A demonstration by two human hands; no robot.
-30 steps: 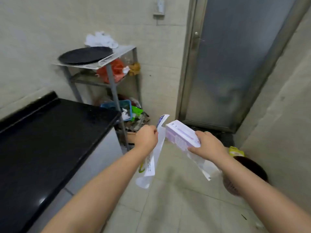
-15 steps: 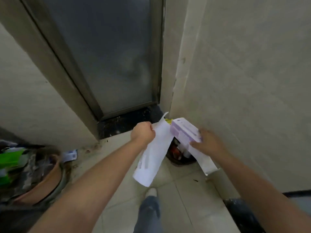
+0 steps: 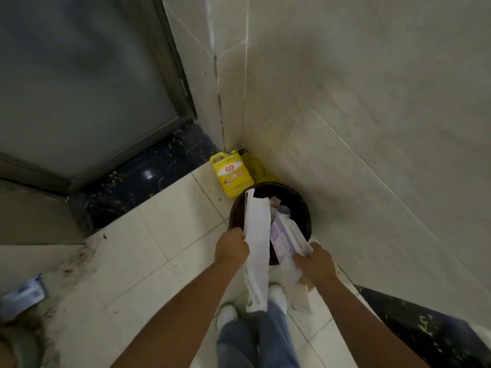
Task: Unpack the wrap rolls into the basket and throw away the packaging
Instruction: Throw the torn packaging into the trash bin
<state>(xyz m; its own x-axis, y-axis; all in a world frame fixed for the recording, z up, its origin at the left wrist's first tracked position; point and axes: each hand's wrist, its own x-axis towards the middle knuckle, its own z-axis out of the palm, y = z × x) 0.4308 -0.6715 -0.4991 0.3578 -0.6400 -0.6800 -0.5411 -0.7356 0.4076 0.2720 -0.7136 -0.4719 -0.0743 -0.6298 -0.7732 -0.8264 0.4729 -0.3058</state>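
Note:
My left hand [image 3: 231, 250] grips a long white flattened wrapper [image 3: 256, 251] that hangs over the near rim of a dark round waste bin [image 3: 303, 208] in the room's corner. My right hand [image 3: 316, 262] holds a purple-and-white packaging box [image 3: 285, 236] with a loose flap hanging below it, its far end over the bin's opening. Some rubbish lies inside the bin. No wrap rolls or basket are in view.
A yellow detergent jug [image 3: 230, 174] stands against the wall just behind the bin. A frosted door [image 3: 79, 83] with a dark marble threshold [image 3: 143, 179] is at the left. Tiled walls close in on the right. My feet [image 3: 225, 314] stand on the pale floor tiles below.
The view has swung right and down from the black counter and rack to the corner. Both hands have carried the packaging over the bin, which now lies right under them.

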